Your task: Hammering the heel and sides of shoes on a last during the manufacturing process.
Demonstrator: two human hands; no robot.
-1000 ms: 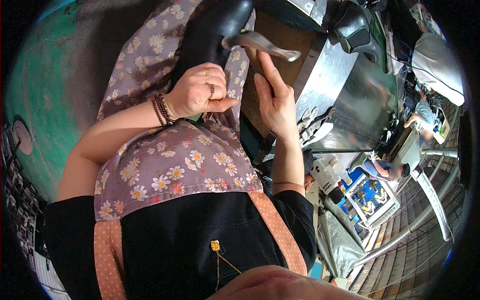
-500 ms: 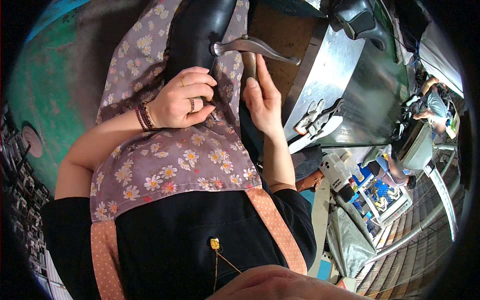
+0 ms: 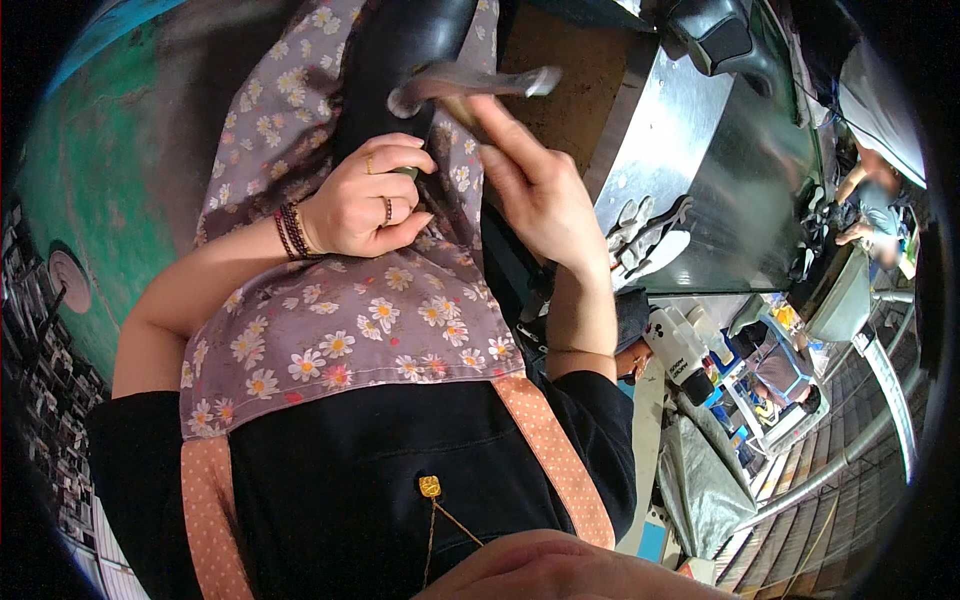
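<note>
Evidently, hammering is under way, though what is finished and what remains cannot be read. Across the broad floral apron (image 3: pixel 330 325) lies a black leather boot (image 3: pixel 395 45), its far end out of view. A blurred cobbler's hammer (image 3: pixel 445 80) hangs over the boot. The right hand (image 3: pixel 540 190) is closed around the hammer; the left hand (image 3: pixel 365 205), loosely curled, rests at the boot's near end, its hold hidden.

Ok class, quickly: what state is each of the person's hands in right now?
Left hand: curled at the shiny black piece; whether it grips anything cannot be told.
Right hand: closed, holding the hammer.
</note>
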